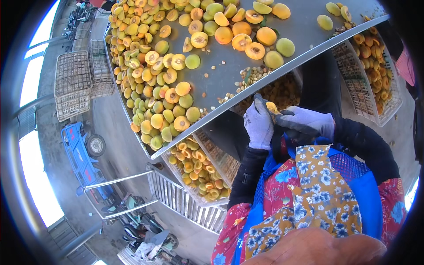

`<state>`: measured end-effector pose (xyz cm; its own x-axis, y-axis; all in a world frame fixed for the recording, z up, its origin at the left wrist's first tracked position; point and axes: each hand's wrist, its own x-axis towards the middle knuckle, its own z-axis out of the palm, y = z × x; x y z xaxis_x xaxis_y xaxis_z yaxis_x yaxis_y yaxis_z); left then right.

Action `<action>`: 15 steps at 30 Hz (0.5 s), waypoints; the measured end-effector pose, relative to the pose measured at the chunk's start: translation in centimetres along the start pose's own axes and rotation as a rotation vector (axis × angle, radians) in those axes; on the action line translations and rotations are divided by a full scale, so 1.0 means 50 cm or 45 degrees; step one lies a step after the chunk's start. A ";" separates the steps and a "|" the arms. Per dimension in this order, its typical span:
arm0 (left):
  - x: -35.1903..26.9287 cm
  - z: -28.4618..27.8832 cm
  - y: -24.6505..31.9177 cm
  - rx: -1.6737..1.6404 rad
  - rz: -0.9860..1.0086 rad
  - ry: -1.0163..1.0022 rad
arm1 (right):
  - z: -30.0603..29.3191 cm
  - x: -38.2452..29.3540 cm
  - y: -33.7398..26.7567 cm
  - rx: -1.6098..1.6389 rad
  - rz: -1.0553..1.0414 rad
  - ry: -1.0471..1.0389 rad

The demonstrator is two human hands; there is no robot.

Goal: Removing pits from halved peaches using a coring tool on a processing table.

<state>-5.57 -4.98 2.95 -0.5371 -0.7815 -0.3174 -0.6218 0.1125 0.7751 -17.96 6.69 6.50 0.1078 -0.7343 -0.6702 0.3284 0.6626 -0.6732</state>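
A piece of apricot is held between my two gloved hands, just past the table's near edge. My left hand, in a lavender knit glove with dark grey coated fingers, grips it from the left with the thumb up. My right hand, gloved alike, curls against it from the right; whether a small tool is inside those fingers is hidden. Beyond them, whole and halved apricots lie on the metal table. Loose apricot pits gather along its raised rim. Below my hands a crate holds dark pieces, partly shaded.
A plastic crate of apricot halves stands under the table at left, another crate at right. A metal rack is near the left crate. Stacked crates, a blue cart and motorbikes stand farther left.
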 end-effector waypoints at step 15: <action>0.015 0.018 -0.046 0.608 0.511 -0.078 | 0.003 0.008 0.036 -0.013 0.031 0.063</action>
<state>-5.04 -5.25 0.44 -0.8044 -0.5866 -0.0940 -0.5435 0.6626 0.5154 -17.19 7.60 5.06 0.0693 -0.7102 -0.7006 0.3166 0.6817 -0.6596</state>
